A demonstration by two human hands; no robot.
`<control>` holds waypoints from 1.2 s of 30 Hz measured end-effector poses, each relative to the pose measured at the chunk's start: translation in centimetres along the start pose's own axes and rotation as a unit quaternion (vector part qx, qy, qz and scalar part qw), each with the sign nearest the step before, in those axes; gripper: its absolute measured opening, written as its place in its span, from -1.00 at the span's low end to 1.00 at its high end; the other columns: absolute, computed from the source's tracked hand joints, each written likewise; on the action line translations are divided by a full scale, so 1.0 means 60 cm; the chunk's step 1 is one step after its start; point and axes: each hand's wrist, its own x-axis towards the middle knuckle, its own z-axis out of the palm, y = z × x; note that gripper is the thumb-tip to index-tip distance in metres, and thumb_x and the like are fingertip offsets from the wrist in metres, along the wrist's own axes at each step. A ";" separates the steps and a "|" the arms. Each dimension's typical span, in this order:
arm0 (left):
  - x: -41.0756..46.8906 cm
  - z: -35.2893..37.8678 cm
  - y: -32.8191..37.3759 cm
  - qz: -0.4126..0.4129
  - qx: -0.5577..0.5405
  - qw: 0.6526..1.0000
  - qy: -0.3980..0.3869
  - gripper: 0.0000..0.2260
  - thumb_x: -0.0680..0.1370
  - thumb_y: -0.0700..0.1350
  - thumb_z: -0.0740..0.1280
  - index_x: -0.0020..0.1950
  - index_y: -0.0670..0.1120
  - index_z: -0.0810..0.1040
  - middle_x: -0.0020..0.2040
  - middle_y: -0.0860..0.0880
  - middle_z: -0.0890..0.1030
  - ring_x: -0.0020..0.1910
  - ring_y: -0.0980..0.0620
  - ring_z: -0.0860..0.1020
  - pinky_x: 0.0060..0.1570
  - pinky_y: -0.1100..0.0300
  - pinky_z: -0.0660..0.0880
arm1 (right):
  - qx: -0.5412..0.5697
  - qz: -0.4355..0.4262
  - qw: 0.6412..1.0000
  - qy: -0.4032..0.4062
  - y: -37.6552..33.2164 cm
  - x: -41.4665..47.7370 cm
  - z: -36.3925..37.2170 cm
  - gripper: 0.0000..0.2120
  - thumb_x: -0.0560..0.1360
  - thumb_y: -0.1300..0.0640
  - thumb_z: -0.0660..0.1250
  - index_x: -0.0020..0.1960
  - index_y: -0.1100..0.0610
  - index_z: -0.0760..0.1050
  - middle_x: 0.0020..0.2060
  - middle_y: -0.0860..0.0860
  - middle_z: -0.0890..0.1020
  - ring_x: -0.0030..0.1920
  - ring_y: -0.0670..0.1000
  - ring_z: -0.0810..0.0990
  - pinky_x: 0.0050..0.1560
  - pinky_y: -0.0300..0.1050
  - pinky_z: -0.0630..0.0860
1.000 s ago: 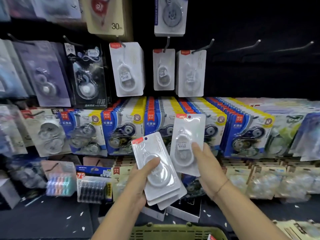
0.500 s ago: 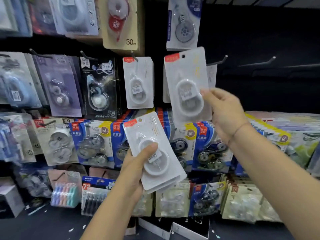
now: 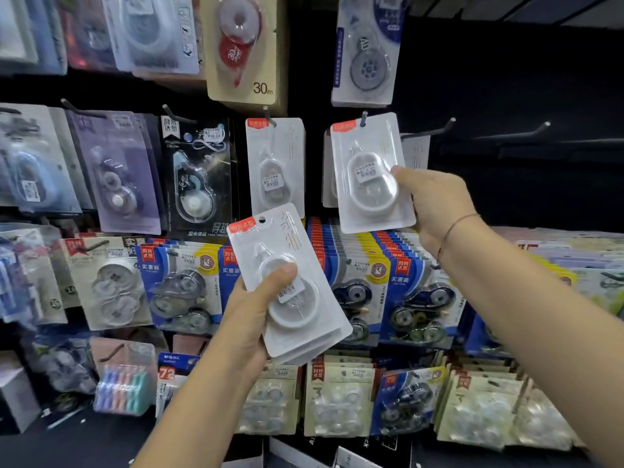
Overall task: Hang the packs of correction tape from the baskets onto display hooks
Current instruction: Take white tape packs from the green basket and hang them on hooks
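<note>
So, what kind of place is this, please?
Most likely a stationery shop's shelf wall. Carded correction tape packs hang on display hooks, rows of blue twin packs sit below, and packs carry barcode stickers. The right hand holds a white pack at a hook.

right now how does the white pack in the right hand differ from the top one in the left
The right hand's white blister pack is higher, near upright, top at a metal hook; the left hand's top pack is lower, tilted, hole free. The right pack is single; the left pack tops a stack. Both have red corner labels.
</note>
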 end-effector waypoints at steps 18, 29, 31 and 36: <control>0.031 -0.044 0.000 -0.004 -0.007 1.000 -0.011 -0.37 0.30 -0.19 0.57 0.36 -0.11 0.51 0.10 -0.18 0.69 -0.01 -0.14 0.70 -0.20 0.04 0.64 | -0.172 0.071 0.981 0.053 0.126 0.225 0.092 -0.74 0.53 -0.12 0.32 0.04 0.06 0.57 -0.14 0.10 0.57 -0.30 0.13 0.53 -0.11 0.04 0.61; 0.023 -0.020 -0.012 -0.002 -0.021 1.000 0.007 -0.38 0.28 -0.14 0.52 0.35 -0.10 0.51 0.08 -0.18 0.70 -0.04 -0.14 0.70 -0.23 0.07 0.63 | -0.135 -0.064 0.981 -0.124 0.090 -0.075 0.055 -0.55 0.39 -0.16 0.41 0.18 0.02 0.44 0.04 -0.13 0.55 0.05 -0.19 0.53 0.03 -0.37 0.45; 0.018 -0.010 -0.016 0.008 -0.021 1.000 0.003 -0.38 0.29 -0.18 0.56 0.35 -0.11 0.51 0.08 -0.20 0.69 -0.02 -0.16 0.70 -0.20 0.05 0.64 | -0.128 -0.024 0.963 -0.235 0.092 -0.157 0.053 -0.40 0.23 -0.21 0.44 0.22 -0.09 0.38 0.10 -0.21 0.53 0.09 -0.28 0.52 0.08 -0.37 0.46; 0.001 0.014 -0.027 0.018 -0.020 1.000 0.006 -0.41 0.31 -0.13 0.49 0.33 -0.11 0.50 0.05 -0.18 0.71 -0.05 -0.12 0.71 -0.26 0.08 0.64 | -0.108 0.009 0.964 -0.245 0.135 -0.209 0.054 -0.27 0.27 0.16 0.60 0.26 -0.15 0.26 0.00 -0.36 0.55 0.00 -0.42 0.53 -0.08 -0.49 0.48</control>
